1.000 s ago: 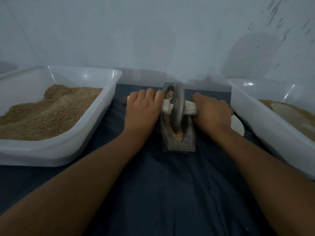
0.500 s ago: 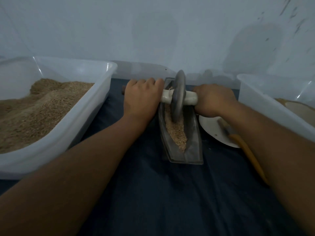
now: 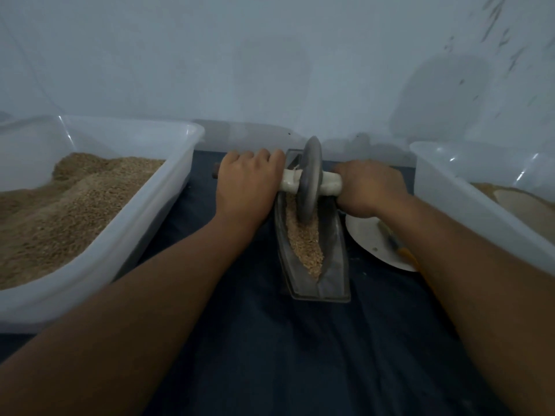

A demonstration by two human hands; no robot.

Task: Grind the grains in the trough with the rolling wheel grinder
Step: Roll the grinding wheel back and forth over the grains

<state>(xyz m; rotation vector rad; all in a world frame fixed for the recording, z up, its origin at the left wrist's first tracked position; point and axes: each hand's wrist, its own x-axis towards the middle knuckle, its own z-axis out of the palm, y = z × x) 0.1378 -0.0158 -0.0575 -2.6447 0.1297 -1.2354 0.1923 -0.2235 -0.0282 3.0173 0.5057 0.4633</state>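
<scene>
Head view: The trough point(image 3: 330, 265) is set lengthwise on a dark cloth point(image 3: 270, 355) between two translucent tubs. The grains point(image 3: 306, 238) are heaped along the trough's groove, mostly toward its near end. The wheel point(image 3: 309, 181) is stood upright on edge in the far half of the trough, its rim sunk into the grains. A pale axle point(image 3: 330, 181) is passed through the wheel's centre and lies crosswise above the trough.

The axle's left end is gripped by the left hand point(image 3: 246, 181), fingers curled over the top, knuckles toward the wall point(image 3: 270, 55). The axle's right end is gripped by the right hand point(image 3: 369, 187) in the same manner. Both forearms are extended from the near edge of the frame.

The left tub point(image 3: 180, 163) is filled with a mound of brown grain. The right tub point(image 3: 444, 187) is seen only in part; tan contents are visible inside it. A white plate point(image 3: 369, 238) is placed between the trough and the right tub, with a yellow-handled tool point(image 3: 402, 250) lying on it, partly hidden by the right forearm.
</scene>
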